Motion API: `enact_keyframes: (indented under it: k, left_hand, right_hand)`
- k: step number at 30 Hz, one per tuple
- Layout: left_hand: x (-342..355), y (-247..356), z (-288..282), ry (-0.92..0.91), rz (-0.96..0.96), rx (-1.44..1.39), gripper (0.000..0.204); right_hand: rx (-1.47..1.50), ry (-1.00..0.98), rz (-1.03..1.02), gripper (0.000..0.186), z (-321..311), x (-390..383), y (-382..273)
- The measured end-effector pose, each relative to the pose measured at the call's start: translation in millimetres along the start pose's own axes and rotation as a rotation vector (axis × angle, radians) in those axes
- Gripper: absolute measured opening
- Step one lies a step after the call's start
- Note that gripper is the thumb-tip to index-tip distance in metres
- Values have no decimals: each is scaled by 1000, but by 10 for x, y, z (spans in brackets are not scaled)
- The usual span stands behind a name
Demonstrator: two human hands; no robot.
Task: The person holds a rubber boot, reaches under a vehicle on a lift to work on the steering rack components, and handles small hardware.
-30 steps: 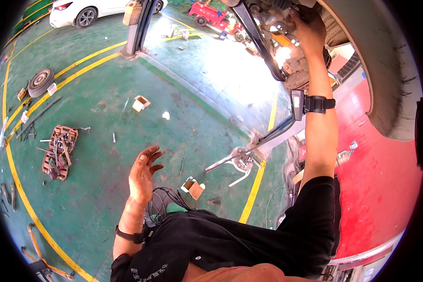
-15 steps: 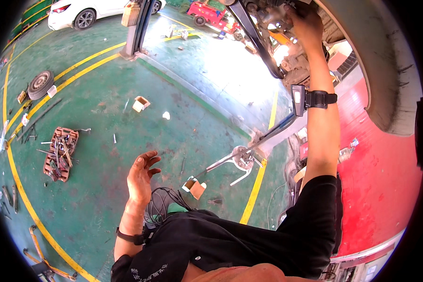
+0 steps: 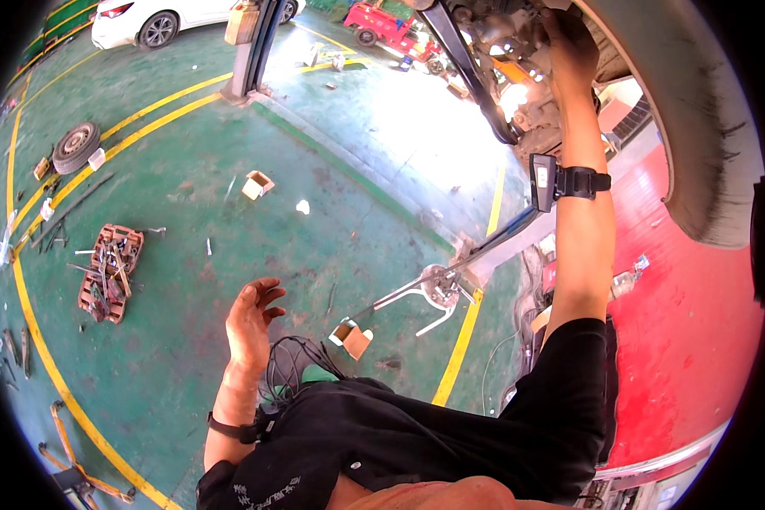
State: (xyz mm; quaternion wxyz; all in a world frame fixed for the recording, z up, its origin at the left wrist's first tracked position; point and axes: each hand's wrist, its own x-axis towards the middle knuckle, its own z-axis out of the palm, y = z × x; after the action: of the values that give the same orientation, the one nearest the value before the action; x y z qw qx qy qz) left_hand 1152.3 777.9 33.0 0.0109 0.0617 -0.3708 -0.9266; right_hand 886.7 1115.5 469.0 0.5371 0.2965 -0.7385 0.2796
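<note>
My right hand (image 3: 574, 47) reaches up into the metal hub and suspension parts (image 3: 514, 34) of a raised car, just inside the grey wheel arch (image 3: 697, 127). Its fingers are hidden among the parts, so its grip cannot be made out. A black strap with a small device (image 3: 542, 181) sits on that wrist. My left hand (image 3: 248, 323) hangs in the air at chest height with its fingers spread and nothing in it, above the green floor (image 3: 187, 221). A dark band circles that wrist.
On the floor lie a red tray of tools (image 3: 106, 272), a loose tyre (image 3: 75, 146), two small open cardboard boxes (image 3: 257, 184) (image 3: 351, 338) and a metal puller tool (image 3: 429, 289). A lift post (image 3: 251, 42) and a white car (image 3: 153, 21) stand beyond.
My right hand has shifted slightly right and deeper into the hub parts. My left hand has sunk a little and drifted left, fingers still spread.
</note>
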Motion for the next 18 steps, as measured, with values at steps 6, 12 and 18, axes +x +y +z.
enact_keyframes:
  k: [6, 12, 18]
  left_hand:
    - [10, -20, -54, 53, 1, -16, 39]
    - [-2, -55, -99, 54, -1, -25, 37]
    - [-5, -32, -94, 65, -4, -17, 36]
  right_hand:
    - [-396, -39, -111, 30, -40, -44, -458]
    - [-478, -124, 20, 36, -62, -7, -539]
    - [-546, -169, -46, 39, -86, -24, -602]
